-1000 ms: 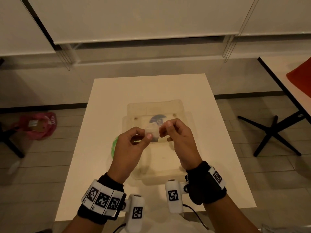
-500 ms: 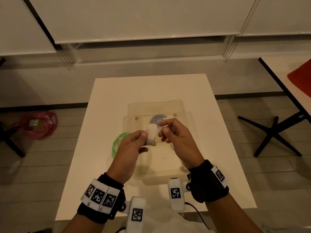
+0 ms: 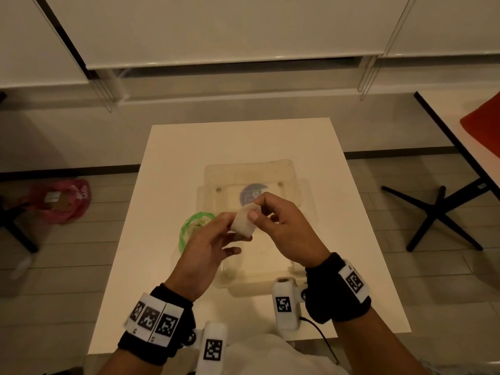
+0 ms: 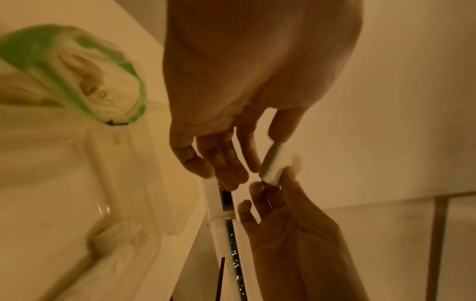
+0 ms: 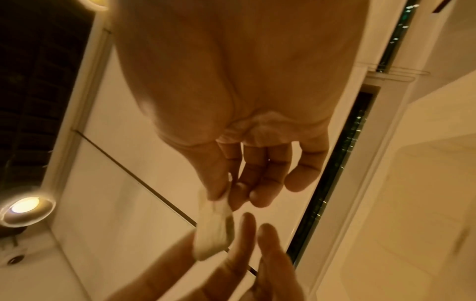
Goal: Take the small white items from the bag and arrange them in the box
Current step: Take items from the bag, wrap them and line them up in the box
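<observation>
A small white pad (image 3: 243,223) hangs in the air over the clear plastic box (image 3: 251,289) on the white table (image 3: 173,163). My right hand (image 3: 254,212) pinches the pad's upper end between thumb and forefinger; the same pinch shows in the right wrist view (image 5: 226,191) on the pad (image 5: 213,230). My left hand (image 3: 227,228) is at the pad's left side. In the left wrist view the left hand (image 4: 231,158) has loosely straight fingers, and one fingertip touches the pad (image 4: 279,165). The green-rimmed bag (image 3: 193,227) lies left of the box, partly behind my left hand.
The box's clear lid with a blue label (image 3: 253,194) lies just beyond the box. A pink bag (image 3: 59,201) sits on the floor to the left. To the right stand a black chair base (image 3: 438,212) and a second table with a red object (image 3: 484,117).
My left hand pinched the pad a moment ago; its fingers have loosened and my right hand now pinches it. The pad has tilted, and both hands stayed over the box.
</observation>
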